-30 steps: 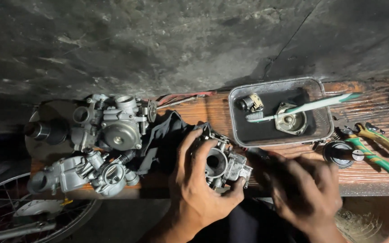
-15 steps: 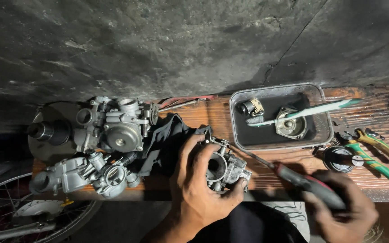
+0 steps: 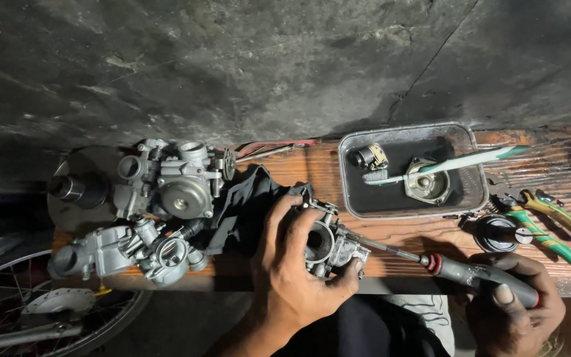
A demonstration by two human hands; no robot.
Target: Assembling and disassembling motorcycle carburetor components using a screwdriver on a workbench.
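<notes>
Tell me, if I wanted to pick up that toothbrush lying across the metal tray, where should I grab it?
Probably by the handle end of the toothbrush, coming from the right. That end juts out past the rim of the metal tray, so fingers can close around it freely. The bristle end sits inside the tray, close beside a small metal part, leaving less room there.

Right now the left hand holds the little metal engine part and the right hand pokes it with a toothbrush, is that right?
Not quite. The left hand does hold the metal engine part, but the right hand pokes it with a screwdriver, not a toothbrush. The toothbrush lies across the metal tray on the wooden bench. The head view shows this.
</notes>
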